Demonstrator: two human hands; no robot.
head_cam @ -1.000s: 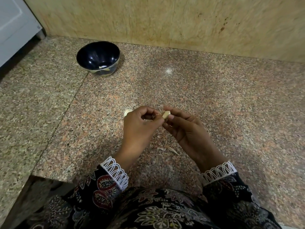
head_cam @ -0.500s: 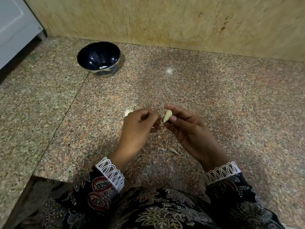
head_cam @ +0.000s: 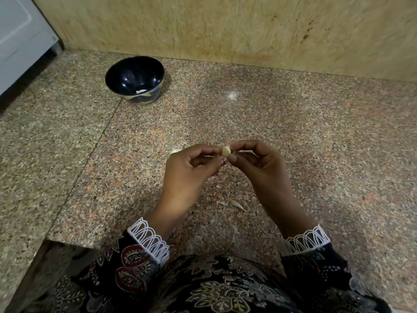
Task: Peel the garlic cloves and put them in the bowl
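Fingertips of both hands meet on one pale clove [head_cam: 226,151], held above the counter [head_cam: 316,143]: the right hand [head_cam: 259,168] pinches it between thumb and forefinger, and the left hand [head_cam: 191,175] curls in so its thumb and forefinger touch the clove's near and left side. Just left of the left fingers a second clove [head_cam: 174,151] lies on the granite, half hidden behind the knuckles. Below the fingers, between the wrists, lie thin peel scraps [head_cam: 234,203]. Far up and left of the fingers sits the dark bowl [head_cam: 126,73], with something pale in its bottom, close to the wall [head_cam: 203,26]; nothing stands between it and the hands. Half a second ago the left fingers were apart from the clove; now they have closed back onto it, and the clove sits end-on rather than upright.
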